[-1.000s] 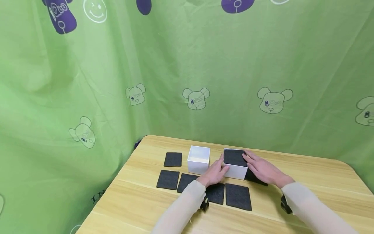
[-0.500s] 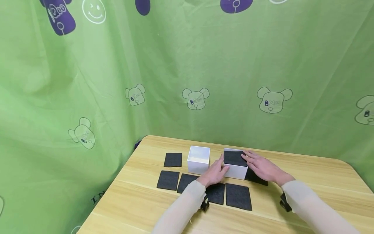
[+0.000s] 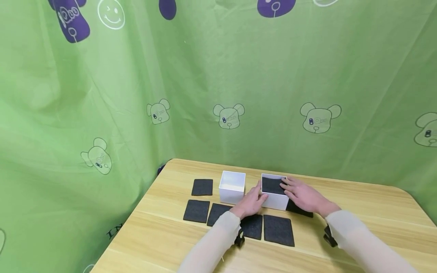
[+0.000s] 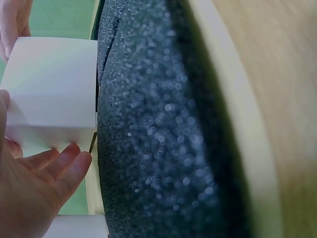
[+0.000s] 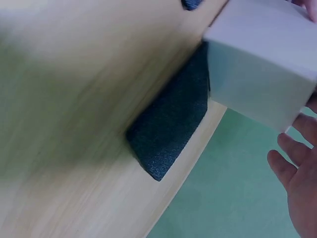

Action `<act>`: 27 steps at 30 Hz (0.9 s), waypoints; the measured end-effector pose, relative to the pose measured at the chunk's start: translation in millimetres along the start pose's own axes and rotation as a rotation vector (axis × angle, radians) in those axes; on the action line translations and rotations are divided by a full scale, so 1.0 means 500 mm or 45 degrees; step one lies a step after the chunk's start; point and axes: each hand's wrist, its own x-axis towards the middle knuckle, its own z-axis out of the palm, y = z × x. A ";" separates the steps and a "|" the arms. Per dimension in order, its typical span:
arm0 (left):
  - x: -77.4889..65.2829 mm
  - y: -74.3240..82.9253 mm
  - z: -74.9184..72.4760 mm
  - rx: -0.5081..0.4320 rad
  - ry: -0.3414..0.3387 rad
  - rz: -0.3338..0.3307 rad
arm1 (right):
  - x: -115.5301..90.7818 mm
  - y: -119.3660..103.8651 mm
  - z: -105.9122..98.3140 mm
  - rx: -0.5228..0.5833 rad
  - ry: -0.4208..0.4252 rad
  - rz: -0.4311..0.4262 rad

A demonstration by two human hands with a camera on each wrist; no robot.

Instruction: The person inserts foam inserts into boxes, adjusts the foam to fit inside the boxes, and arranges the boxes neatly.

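Note:
A white open-topped box (image 3: 275, 201) stands near the table's back, with a black foam square (image 3: 271, 185) in its mouth, bowed down below the back rim. My left hand (image 3: 250, 203) rests against its left side, thumb on the front face. In the left wrist view, the fingers (image 4: 72, 173) lie nearly straight with their tips on the box wall. My right hand (image 3: 304, 195) reaches over the right rim, fingertips pressing on the foam, and partly hides it. Another foam square (image 5: 168, 119) lies flat on the table beside the box, under the right hand.
A second white box (image 3: 232, 195) stands left of my left hand, no foam visible in it. Several black foam squares lie around, one at the back left (image 3: 202, 187) and a front row (image 3: 278, 230). A green curtain (image 3: 273, 148) hangs behind the wooden table (image 3: 164, 235).
My right fingers have shifted slightly left over the box. The foam under them has sunk lower, so more of the back inner wall shows. The left hand stays where it was.

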 end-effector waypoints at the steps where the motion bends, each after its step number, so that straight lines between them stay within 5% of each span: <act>1: 0.000 0.000 0.000 0.002 0.003 0.006 | -0.001 -0.001 0.002 -0.017 -0.004 -0.021; 11: 0.001 0.002 -0.001 -0.017 -0.020 -0.036 | -0.001 -0.003 0.007 -0.088 0.169 -0.164; 27: 0.004 0.002 0.002 -0.018 0.002 -0.027 | -0.007 -0.002 0.012 -0.071 0.228 -0.264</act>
